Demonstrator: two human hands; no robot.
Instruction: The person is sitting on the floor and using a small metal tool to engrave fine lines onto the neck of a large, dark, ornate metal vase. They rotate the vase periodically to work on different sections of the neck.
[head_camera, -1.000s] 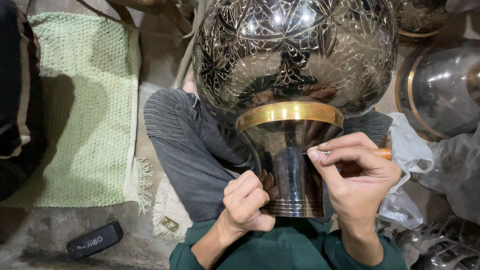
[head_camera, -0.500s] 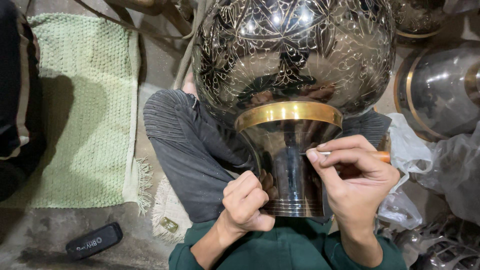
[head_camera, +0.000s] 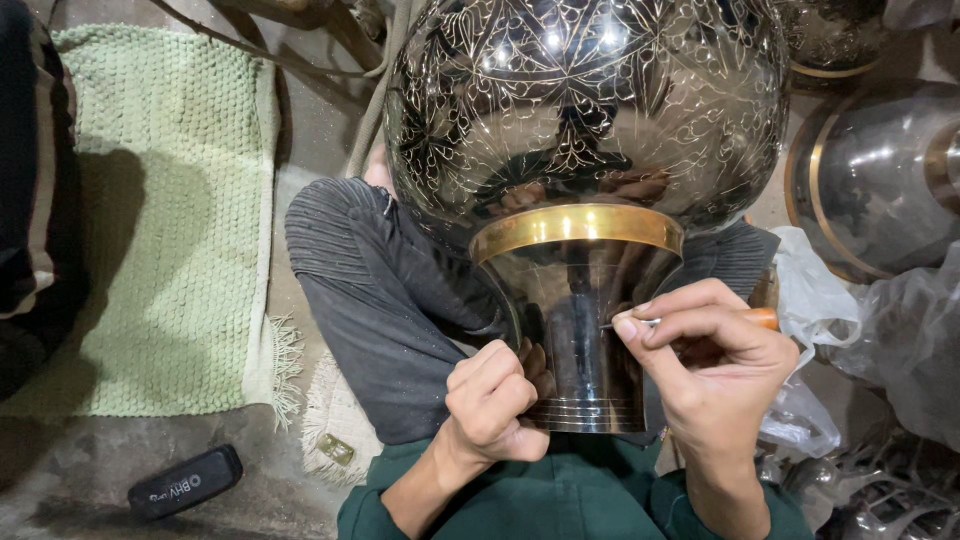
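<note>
Big dark metal vase (head_camera: 585, 130) with fine engraved leaf and flower lines lies across the person's lap, round body away from the camera, flared plain neck (head_camera: 580, 340) toward the chest, a gold band (head_camera: 575, 225) between body and neck. Left hand (head_camera: 490, 400) is clenched in a fist, knuckles pressed against the left side of the neck near its ribbed rim, steadying it. Right hand (head_camera: 715, 365) pinches a thin engraving tool (head_camera: 640, 322) with an orange handle, fingers closed on it, metal tip touching the neck's shiny surface just below the gold band. Dark grey trouser knee (head_camera: 385, 300) sits under the vase on the left. Green mat (head_camera: 170, 230) lies on the floor well to the left, small black device (head_camera: 185, 482) near its lower edge. Another metal vessel (head_camera: 880, 180) and crumpled clear plastic (head_camera: 900, 330) on the right.
</note>
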